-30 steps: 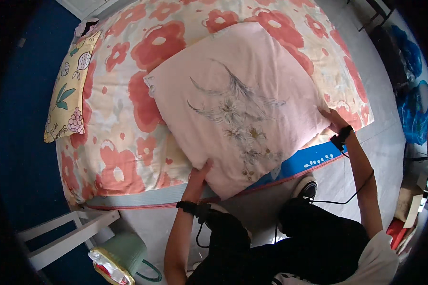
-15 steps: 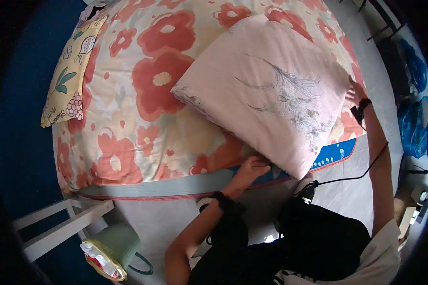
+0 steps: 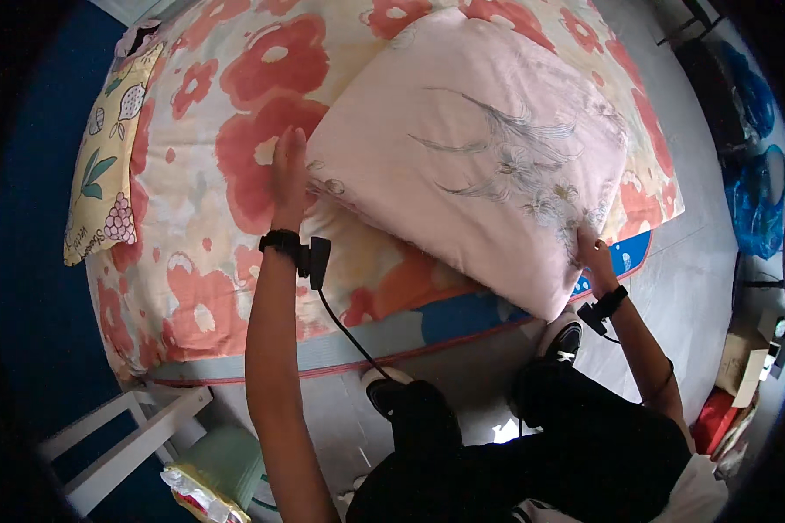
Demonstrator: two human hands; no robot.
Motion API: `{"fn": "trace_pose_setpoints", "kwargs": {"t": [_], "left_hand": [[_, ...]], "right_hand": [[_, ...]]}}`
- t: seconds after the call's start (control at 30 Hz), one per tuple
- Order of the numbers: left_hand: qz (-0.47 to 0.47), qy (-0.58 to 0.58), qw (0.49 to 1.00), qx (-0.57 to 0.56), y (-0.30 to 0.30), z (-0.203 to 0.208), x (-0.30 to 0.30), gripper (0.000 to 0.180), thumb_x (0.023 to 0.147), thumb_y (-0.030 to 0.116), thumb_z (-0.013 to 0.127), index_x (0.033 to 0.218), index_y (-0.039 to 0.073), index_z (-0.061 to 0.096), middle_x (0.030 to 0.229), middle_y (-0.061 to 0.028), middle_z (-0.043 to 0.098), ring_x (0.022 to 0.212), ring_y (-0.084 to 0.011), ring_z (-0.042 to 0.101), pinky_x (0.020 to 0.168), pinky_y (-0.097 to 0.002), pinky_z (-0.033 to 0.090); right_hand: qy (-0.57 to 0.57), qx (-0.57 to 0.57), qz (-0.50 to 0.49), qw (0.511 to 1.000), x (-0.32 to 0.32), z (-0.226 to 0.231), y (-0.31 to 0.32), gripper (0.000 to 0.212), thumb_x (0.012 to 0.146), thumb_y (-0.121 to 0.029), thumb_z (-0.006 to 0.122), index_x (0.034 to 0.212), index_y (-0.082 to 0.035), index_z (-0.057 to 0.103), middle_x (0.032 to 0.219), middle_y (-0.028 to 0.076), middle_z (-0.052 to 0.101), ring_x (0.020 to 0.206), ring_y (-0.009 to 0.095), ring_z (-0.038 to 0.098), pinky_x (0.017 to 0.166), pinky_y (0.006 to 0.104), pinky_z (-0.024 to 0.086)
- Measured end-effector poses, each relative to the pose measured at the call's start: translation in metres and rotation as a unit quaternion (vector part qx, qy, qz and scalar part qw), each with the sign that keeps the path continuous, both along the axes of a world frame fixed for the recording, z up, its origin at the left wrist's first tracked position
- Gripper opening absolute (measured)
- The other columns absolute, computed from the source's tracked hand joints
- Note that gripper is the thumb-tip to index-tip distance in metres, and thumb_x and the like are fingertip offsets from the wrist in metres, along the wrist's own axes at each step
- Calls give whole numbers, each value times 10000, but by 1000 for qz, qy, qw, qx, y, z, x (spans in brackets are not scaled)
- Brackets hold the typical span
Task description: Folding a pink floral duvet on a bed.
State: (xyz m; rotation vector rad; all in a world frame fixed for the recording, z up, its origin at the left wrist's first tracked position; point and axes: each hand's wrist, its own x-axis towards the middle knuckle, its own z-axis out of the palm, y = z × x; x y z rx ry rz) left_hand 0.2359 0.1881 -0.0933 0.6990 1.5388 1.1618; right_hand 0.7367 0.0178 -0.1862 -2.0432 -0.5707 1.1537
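A folded pink quilt (image 3: 392, 131) with grey line-drawn flowers lies on the bed, one corner reaching over the near edge. At its left corner is my left hand (image 3: 290, 179), held on edge with the fingers stretched and the palm toward the quilt. My right hand (image 3: 595, 254) rests against the quilt's near right side, fingers loosely bent, with no fold visibly gripped. Under the quilt spreads a bedsheet (image 3: 192, 174) printed with large coral flowers. Both wrists wear black straps with small devices and cables.
A yellow fruit-print pillow (image 3: 105, 166) lies at the bed's left side. Below it are a white frame (image 3: 139, 436) and a green bag (image 3: 227, 462). Blue plastic bags (image 3: 754, 205) and a cardboard box (image 3: 741, 366) stand along the right. My shoes are by the bed's near edge.
My left hand has moved from under the quilt's near edge up to its left corner. My right hand has slid from the right corner down the near right side.
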Motion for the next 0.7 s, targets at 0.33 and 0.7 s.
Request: {"fn": "trace_pose_setpoints", "kwargs": {"t": [0.33,0.7], "left_hand": [[-97,-133,984,65,3,-95,-69,520,925,162,571,1420,44,462,1359,-98,547,1161,-174,571,925,-282,480],[-139,76,974,162,-49,-112,-1,772,779,-93,596,1496,71,363,1495,-103,426,1283,-221,501,1026,-325,444]], "right_hand": [[123,99,-26,987,-15,4,27,572,907,-372,702,1273,35,537,1115,87,649,953,188,634,788,323,529],[61,93,88,990,73,100,126,541,949,-315,638,1329,51,518,1237,133,630,1071,207,643,900,335,541]]}}
